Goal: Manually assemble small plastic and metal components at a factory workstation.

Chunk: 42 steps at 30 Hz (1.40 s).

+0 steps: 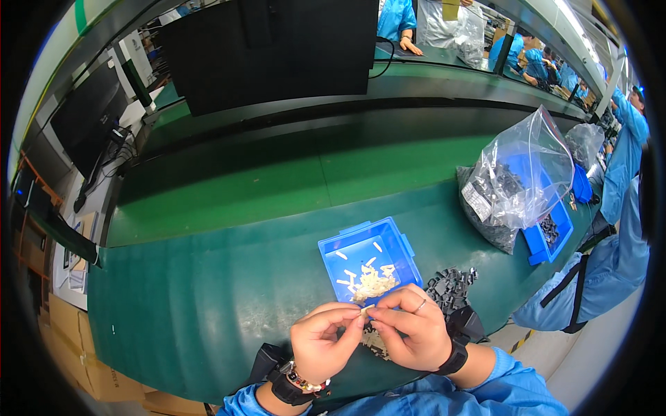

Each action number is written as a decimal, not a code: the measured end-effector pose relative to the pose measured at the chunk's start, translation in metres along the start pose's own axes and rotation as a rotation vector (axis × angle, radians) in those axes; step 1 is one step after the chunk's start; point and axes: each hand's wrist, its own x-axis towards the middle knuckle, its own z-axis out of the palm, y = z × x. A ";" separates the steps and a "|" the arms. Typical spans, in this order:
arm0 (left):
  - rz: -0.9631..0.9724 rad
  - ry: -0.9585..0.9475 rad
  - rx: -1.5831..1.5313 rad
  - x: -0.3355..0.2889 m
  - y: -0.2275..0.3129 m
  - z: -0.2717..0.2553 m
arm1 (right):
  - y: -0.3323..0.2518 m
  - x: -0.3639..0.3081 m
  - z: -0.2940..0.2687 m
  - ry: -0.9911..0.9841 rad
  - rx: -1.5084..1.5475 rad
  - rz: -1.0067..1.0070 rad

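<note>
Just in front of me, both hands meet fingertip to fingertip around a small cream-coloured flat piece [367,311]. My left hand [327,341] pinches its left side, and my right hand [414,328] pinches the right. The fingers partly cover the piece, so its full shape cannot be made out. Right beyond the hands stands a blue plastic bin [404,251] with a heap of cream pieces [374,282] and a few loose strips inside. More pale pieces [375,341] lie on the table, partly hidden beneath my hands. Small black parts [451,289] are piled beside my right hand.
A large clear bag of dark parts [494,201] stands at the right, against another blue bin [539,244]. The green table [201,298] curves around me. A dark monitor [270,55] hangs over its far side. A person in blue [590,284] is close at the right.
</note>
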 end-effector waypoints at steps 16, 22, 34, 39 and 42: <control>0.287 -0.150 0.534 0.012 0.013 -0.001 | -0.003 0.004 -0.003 -0.024 -0.199 -0.084; 0.263 -0.131 0.515 0.012 0.012 0.000 | -0.003 0.005 0.000 -0.005 -0.212 -0.065; 0.089 0.049 0.452 0.010 0.009 0.000 | 0.021 0.012 -0.006 0.090 -0.341 0.058; 0.138 0.037 0.482 0.011 0.007 0.000 | 0.020 0.012 -0.006 0.058 -0.290 0.091; 0.142 0.030 0.509 0.011 0.007 0.000 | 0.016 0.012 -0.007 0.004 -0.203 0.128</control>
